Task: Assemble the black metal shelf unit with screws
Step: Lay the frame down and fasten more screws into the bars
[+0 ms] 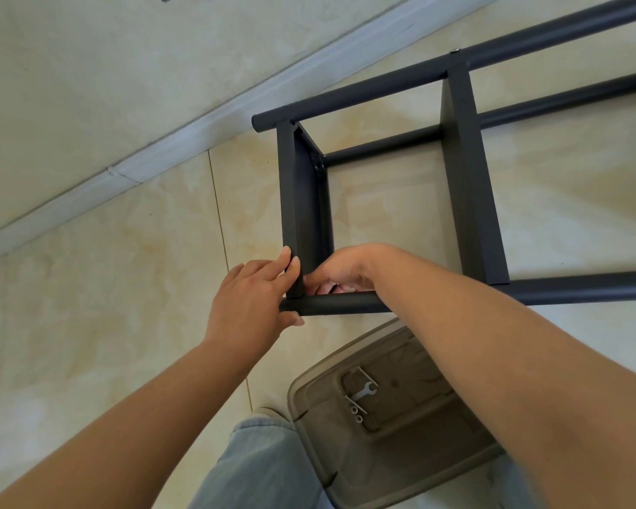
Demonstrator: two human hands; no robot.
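Nearest the person, below both forearms, a beige plastic stool is serving as a parts tray: a small flat wrench, long screws and two washers are lying in its recess, well behind the fingers and closer to the right arm.

Just beyond it, both hands are meeting at the near corner of the black shelf frame. The left hand is gripping from outside, fingers curled over the end panel and thumb tucked under the near tube. The right hand is reaching over that tube into the corner, its thumb touching the panel; whether its fingers are pinching a screw I cannot tell, as they are hidden.

The joint is sitting directly between the two sets of fingertips. The tube's long axis is running rightward from them, the panel's straight away, towards the far tube. The right hand looks likelier to be seating a fastener there.
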